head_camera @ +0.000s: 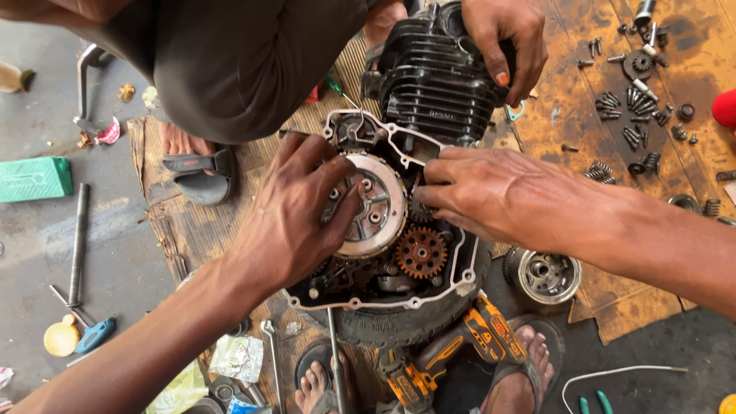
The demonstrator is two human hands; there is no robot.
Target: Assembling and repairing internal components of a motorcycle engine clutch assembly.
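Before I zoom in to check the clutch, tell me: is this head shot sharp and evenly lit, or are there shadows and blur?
Head view: soft, even daylight, no harsh glare; the clutch plate and orange gear are sharp. The left hand shades the plate's left side. The frame edges curve a little, and the dark cylinder fins lose detail.

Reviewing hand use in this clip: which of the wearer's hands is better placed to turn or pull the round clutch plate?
Probably the left hand: its fingers already rest on the clutch plate. The right hand presses beside it, near the small gear.
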